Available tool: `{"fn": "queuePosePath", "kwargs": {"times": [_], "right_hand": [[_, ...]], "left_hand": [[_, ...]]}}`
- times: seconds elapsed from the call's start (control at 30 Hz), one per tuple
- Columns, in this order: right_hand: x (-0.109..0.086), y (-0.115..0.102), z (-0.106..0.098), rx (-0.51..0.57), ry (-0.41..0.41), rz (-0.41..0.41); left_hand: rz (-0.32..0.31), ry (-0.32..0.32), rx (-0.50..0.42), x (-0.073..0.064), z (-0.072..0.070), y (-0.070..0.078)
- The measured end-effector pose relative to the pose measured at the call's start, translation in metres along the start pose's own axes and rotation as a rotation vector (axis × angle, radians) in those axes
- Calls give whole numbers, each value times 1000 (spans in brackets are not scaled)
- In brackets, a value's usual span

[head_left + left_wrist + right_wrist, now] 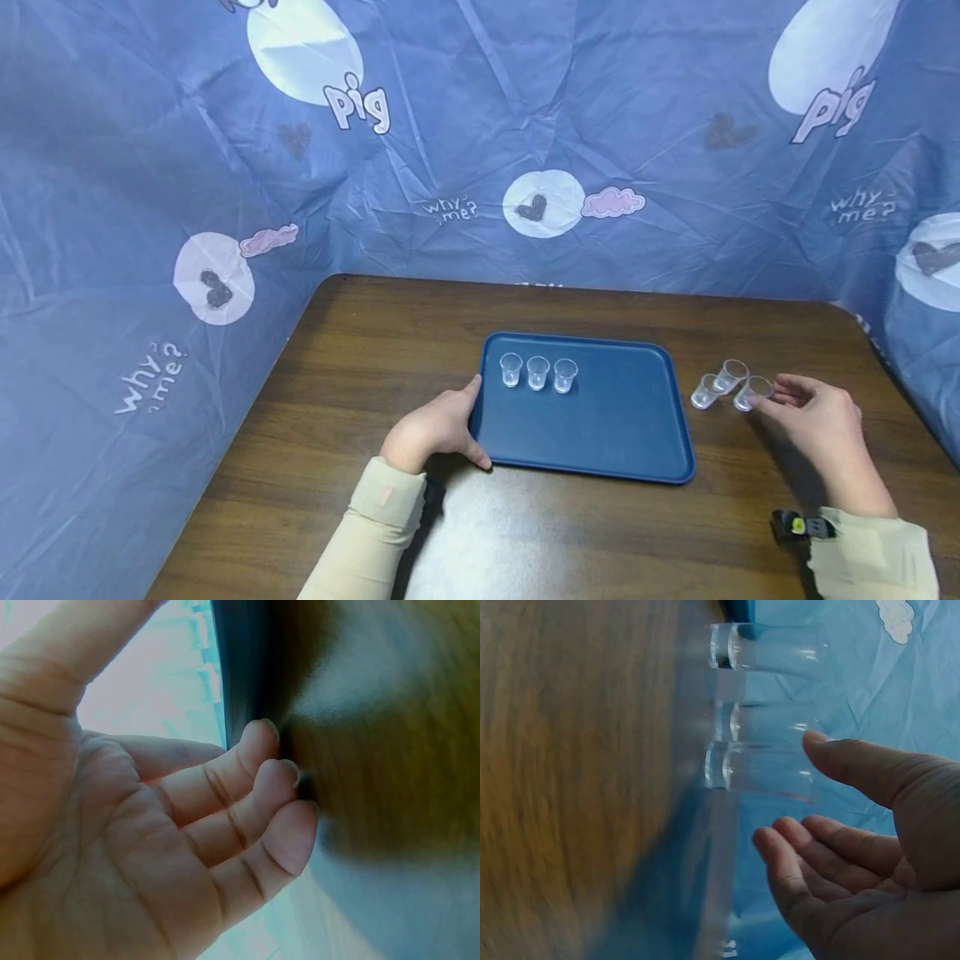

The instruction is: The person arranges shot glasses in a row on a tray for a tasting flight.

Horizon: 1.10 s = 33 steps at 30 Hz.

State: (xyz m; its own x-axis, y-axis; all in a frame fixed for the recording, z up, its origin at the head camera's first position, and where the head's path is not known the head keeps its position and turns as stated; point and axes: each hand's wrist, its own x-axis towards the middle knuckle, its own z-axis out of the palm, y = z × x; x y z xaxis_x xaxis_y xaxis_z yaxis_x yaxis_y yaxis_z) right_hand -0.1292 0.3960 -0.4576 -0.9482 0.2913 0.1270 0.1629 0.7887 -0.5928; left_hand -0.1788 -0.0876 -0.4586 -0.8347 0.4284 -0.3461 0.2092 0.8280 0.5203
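My left hand (435,429) spans the near left corner of a blue tray (600,450), fingers along its left edge and thumb at its front edge. In the left wrist view its fingers (217,791) are slightly bent beside the tray's dark side (238,682). Three clear shot glasses stand upright in a row on the tray, the middle one (537,373) among them. My right hand (821,421) is at the nearest shot glass (752,393) of three clustered right of the tray. Its thumb (847,759) is by that glass's rim; its other fingers stand apart from the glass (769,769).
A brown wooden table (360,350) carries the tray and glasses. A blue printed cloth (450,150) hangs behind and at both sides of it. A black strap with a small device (802,527) is at the right wrist.
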Motion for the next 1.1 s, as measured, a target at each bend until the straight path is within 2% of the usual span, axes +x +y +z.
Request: {"fn": "queuePosePath", "kwargs": {"times": [0.3,0.73,1.1], "right_hand": [[5,2,10,-32,-50,41],[5,2,15,6,-76,65],[5,3,15,-8,-49,78]], "left_hand": [[0,-1,2,0,0,-1],[4,-2,2,0,-1,-1],[6,-2,2,0,-1,0]]}}
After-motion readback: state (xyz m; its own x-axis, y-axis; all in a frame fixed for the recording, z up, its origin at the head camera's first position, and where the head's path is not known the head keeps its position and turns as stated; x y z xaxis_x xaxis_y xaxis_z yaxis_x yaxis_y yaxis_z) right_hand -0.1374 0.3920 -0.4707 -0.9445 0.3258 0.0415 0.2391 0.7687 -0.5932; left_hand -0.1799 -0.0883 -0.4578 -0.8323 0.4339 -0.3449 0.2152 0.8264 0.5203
